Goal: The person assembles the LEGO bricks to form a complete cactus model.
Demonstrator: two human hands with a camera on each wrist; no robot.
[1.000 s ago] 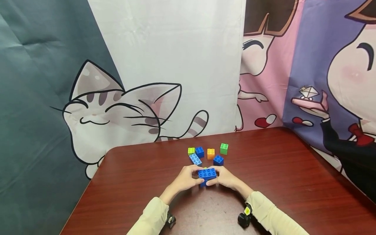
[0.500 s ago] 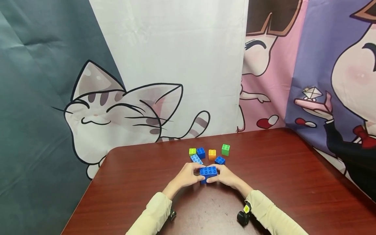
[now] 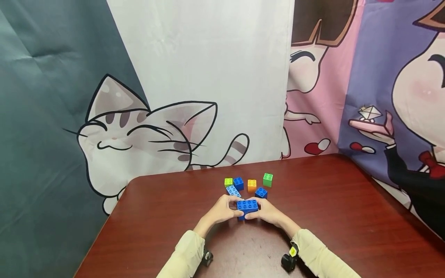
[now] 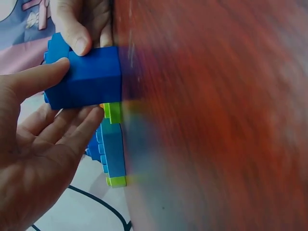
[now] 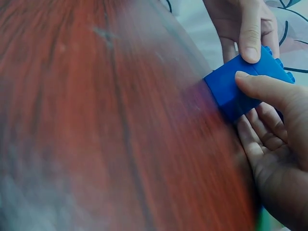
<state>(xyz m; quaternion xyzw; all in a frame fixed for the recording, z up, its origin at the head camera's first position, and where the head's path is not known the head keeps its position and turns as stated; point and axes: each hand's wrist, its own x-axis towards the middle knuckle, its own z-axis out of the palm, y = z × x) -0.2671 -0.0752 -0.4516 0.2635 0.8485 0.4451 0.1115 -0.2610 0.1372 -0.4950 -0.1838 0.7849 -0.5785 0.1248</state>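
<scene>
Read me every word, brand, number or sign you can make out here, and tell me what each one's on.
No readable text in any view.
Yellow sticker on the right wrist camera: any marking is too small to read.
Held blue building bricks: no legible lettering.
Cartoon backdrop: drawings only, no lettering visible.

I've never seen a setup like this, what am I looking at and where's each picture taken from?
No machine here: a person's bare left hand and right hand hold what looks like stacked blue toy bricks. The wide picture comes from a head camera; the close ones come from small black cameras, one on each wrist. On the reddish-brown table beyond them lie lime bricks, dark blue bricks, a light blue brick, an orange brick and a green brick.
</scene>
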